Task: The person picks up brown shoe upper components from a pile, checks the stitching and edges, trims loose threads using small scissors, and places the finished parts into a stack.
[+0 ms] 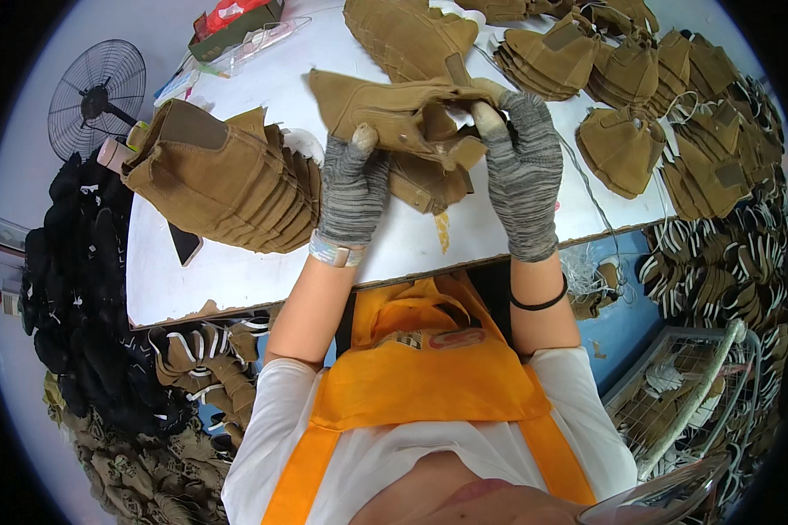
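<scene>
Between my hands, a brown suede shoe upper (372, 102) is raised above the white table. My left hand (355, 188), in a grey knit glove with bare-looking fingertips, grips its lower left side, thumb pressed on the front. At the other end, my right hand (525, 179), gloved the same way, pinches the edge near a strap with thumb and fingers. Just beneath it, another brown piece (429, 184) shows partly; whether it is joined to the held upper I cannot tell. A nested stack of brown uppers (214, 179) lies beside my left hand.
More brown uppers (411, 39) lie at the far side of the white table (228, 284), with several stacks (547, 61) to the right. A dark phone (185, 243) sits near the left edge. A fan (96, 103) stands far left; a wire cart (674, 394) is at lower right.
</scene>
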Tool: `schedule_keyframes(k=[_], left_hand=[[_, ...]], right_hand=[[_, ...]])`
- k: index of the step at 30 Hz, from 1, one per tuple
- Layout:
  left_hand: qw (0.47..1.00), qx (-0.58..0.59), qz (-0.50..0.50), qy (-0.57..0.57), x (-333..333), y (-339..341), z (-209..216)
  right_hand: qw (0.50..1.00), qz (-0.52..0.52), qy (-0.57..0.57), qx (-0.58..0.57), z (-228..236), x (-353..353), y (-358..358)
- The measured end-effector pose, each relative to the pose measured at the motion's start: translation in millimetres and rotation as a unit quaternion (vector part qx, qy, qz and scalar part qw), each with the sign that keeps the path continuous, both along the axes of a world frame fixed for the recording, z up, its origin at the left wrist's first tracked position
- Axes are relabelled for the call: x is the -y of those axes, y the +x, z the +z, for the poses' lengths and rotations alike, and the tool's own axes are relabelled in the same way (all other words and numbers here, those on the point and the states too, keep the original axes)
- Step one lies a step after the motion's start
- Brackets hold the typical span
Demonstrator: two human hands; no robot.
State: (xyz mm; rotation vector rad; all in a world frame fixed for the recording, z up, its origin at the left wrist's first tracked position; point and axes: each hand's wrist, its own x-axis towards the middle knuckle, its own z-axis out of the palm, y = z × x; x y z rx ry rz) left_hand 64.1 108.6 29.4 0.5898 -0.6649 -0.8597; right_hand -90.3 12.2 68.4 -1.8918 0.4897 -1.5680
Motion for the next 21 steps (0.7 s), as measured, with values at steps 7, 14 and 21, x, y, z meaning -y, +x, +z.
schedule_keyframes(k=[7,14,21], left_hand=[[0.999,-0.038,-0.022,0.01,1.9,10.4,7.8],[1.0,0.017,-0.003,-0.016,4.8,10.4,5.7],[0.992,0.102,0.057,-0.049,-5.9,14.5,1.9]], right_hand=[[0.993,0.067,0.083,0.056,-1.2,-0.2,-2.8],[0.983,0.031,0.176,-0.03,4.3,-2.1,-18.6],[0.949,0.096,0.283,-0.101,12.7,-20.7,-24.3]])
